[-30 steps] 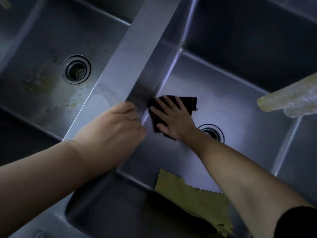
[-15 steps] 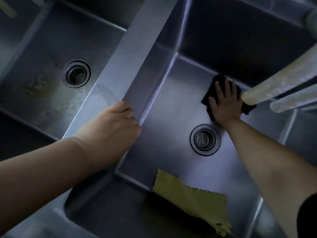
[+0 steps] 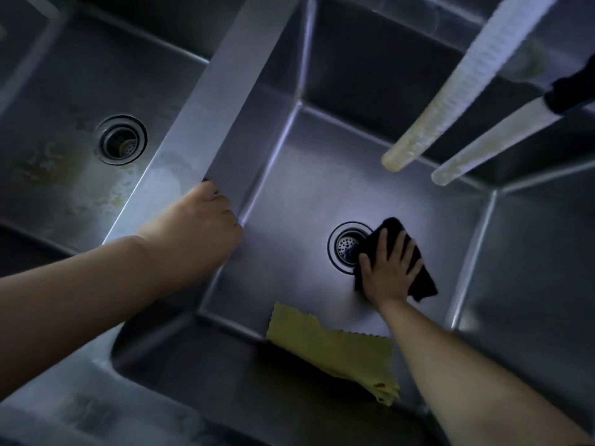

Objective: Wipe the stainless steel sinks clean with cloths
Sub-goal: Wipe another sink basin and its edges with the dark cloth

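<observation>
Two stainless steel sinks lie below me. In the right sink (image 3: 306, 194) my right hand (image 3: 388, 268) presses a dark cloth (image 3: 421, 281) flat on the floor with straight, spread fingers, just right of the drain (image 3: 346, 246); the cloth overlaps the drain's rim. A yellow cloth (image 3: 331, 349) lies crumpled against the near wall of the same sink. My left hand (image 3: 196, 230) grips the edge of the steel divider (image 3: 225, 101) between the sinks, fingers curled over it. The left sink (image 3: 48, 175) has stains on its floor around its drain (image 3: 120, 140).
Two pale ribbed hoses (image 3: 450, 91) hang over the right sink from the upper right, the second (image 3: 489, 146) with a dark fitting at its top. A further steel basin wall shows at the far right (image 3: 541, 268).
My right hand slid the dark cloth from the left wall to the sink's back, then forward to beside the drain. My left hand kept its grip on the divider.
</observation>
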`<state>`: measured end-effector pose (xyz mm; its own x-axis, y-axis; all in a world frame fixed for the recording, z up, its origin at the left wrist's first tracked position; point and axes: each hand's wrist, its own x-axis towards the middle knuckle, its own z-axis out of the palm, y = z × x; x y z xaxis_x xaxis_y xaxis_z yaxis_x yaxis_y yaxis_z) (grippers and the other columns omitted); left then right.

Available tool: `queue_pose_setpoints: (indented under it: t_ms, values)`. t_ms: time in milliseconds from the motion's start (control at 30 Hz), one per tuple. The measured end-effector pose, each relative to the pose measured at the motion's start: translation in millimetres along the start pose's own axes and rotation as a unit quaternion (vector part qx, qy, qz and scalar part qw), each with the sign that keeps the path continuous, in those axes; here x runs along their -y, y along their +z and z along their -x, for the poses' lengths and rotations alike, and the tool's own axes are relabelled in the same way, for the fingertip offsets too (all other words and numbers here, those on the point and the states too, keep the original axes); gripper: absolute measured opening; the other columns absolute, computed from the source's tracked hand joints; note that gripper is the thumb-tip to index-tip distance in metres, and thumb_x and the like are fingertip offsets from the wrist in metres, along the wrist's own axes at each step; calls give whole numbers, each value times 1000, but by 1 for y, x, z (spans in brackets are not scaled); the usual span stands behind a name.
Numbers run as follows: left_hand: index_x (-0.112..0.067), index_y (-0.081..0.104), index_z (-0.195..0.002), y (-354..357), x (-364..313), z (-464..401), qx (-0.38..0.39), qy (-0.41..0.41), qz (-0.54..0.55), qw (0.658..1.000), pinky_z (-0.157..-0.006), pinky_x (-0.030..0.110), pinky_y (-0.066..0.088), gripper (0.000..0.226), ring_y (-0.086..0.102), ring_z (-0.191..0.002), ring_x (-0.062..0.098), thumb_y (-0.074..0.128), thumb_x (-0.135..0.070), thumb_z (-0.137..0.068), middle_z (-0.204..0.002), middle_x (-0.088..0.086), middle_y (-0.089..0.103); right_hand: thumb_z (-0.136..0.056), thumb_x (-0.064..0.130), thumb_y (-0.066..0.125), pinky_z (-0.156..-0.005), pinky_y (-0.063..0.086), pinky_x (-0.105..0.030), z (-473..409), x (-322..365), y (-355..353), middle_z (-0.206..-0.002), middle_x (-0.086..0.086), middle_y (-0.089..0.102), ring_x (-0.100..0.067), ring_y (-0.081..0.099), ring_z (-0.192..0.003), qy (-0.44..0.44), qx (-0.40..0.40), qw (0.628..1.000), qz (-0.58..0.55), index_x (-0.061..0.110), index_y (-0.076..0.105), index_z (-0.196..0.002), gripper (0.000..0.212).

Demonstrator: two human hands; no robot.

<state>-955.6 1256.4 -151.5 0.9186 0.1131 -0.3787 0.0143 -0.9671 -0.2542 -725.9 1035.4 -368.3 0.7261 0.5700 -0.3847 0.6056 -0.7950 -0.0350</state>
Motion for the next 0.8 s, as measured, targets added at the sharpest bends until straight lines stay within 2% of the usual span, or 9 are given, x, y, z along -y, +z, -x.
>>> queue_pose_setpoints:
  t_ms: [67, 233, 367, 433, 500, 567, 667, 733, 800]
  values:
    - [-19, 57, -51, -4, -3, -3, 8, -12, 21, 1000, -61, 32, 46, 20, 56, -52, 24, 76, -12, -51, -49, 2, 57, -97, 51, 31, -113, -6, -54, -3, -2, -1, -160, -10, -3, -30, -6, -145, 0, 14, 1000, -6, 27, 0, -151, 67]
    - [-17, 59, -51, -2, -23, -26, -14, -44, 102, 994, -55, 29, 45, 20, 56, -48, 24, 78, -21, -51, -48, 3, 56, -98, 49, 26, -114, -5, -53, -59, 4, -24, -160, -6, -3, -26, -8, -146, 34, -23, 999, -26, 30, 0, -151, 62]
    - [-19, 61, -53, 18, -41, -46, 2, -65, 137, 988, -58, 28, 46, 21, 57, -51, 23, 80, -27, -50, -51, 2, 58, -98, 51, 21, -113, -7, -54, -108, 39, -36, -160, -8, -7, -29, -9, -145, 43, -31, 998, -38, 29, -4, -151, 63]
    - [-19, 63, -67, 28, -46, -54, 10, -97, 148, 984, -67, 31, 46, 15, 60, -65, 22, 72, -31, -67, -65, 2, 63, -98, 51, 22, -113, -6, -56, -123, 66, -37, -160, -9, -6, -31, -7, -145, 11, -50, 998, -27, 27, -2, -152, 64]
    - [-19, 58, -91, 43, -50, -63, 23, -135, 170, 976, -83, 34, 37, 15, 57, -90, 24, 49, -31, -89, -94, 2, 63, -97, 52, 26, -113, -6, -56, -133, 98, -36, -159, -12, -3, -33, -5, -145, -34, -65, 997, -24, 26, 2, -152, 65]
    - [-19, 54, -100, 54, -50, -71, 41, -148, 191, 970, -87, 35, 31, 20, 52, -100, 26, 38, -30, -95, -105, 2, 59, -97, 52, 27, -112, -7, -56, -142, 133, -34, -160, -11, -2, -33, -4, -145, -94, -74, 993, -6, 29, 4, -152, 64]
    - [-21, 58, -88, 65, -50, -74, 0, -166, 219, 962, -82, 32, 35, 14, 56, -90, 24, 48, -30, -91, -93, 1, 63, -96, 55, 26, -112, -6, -55, -156, 171, -34, -160, -5, -1, -29, -5, -146, -195, -80, 976, 48, 32, 7, -151, 63]
    - [-20, 61, -66, 69, -50, -75, -10, -152, 209, 966, -68, 30, 43, 15, 60, -66, 23, 72, -29, -71, -67, 1, 63, -95, 57, 26, -113, -5, -53, -168, 173, -36, -160, -3, 2, -27, -4, -146, -245, -82, 963, 71, 34, 10, -150, 62]
    - [-19, 57, -50, 74, -53, -76, 4, -143, 204, 968, -56, 28, 44, 27, 56, -49, 22, 84, -24, -50, -49, 1, 57, -95, 57, 26, -114, -5, -50, -177, 158, -39, -160, -2, 4, -25, -2, -147, -287, -79, 950, 89, 35, 10, -150, 62]
